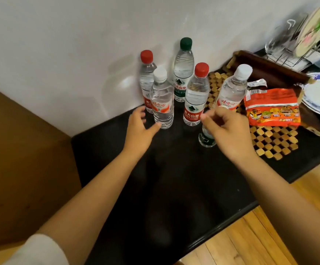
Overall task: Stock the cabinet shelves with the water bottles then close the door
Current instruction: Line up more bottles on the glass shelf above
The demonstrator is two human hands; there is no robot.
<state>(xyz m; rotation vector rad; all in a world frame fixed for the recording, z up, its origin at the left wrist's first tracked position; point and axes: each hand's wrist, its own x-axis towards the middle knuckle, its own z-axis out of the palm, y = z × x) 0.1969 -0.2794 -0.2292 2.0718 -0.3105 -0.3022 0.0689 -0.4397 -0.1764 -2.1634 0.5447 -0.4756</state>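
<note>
Several clear water bottles stand at the back of the black countertop (174,169), by the white wall. My left hand (139,131) reaches forward with spread fingers. Its fingertips are beside a white-capped bottle (162,100) without gripping it. Behind that bottle are a red-capped bottle (146,73) and a tall green-capped bottle (183,69). Another red-capped bottle (196,92) stands in the middle. My right hand (227,131) has curled fingers and covers most of a green-labelled bottle (206,139). Whether it grips that bottle is hidden. A second white-capped bottle (233,87) stands just beyond this hand.
A wooden lattice mat (273,140) lies at the right with an orange snack packet (271,106) on it. Further right are a blue-patterned plate (319,104), a dark wooden tray (266,69) and a wire dish rack (308,44). A brown cabinet side (21,150) rises at the left. Wooden floor (269,236) shows below the counter edge.
</note>
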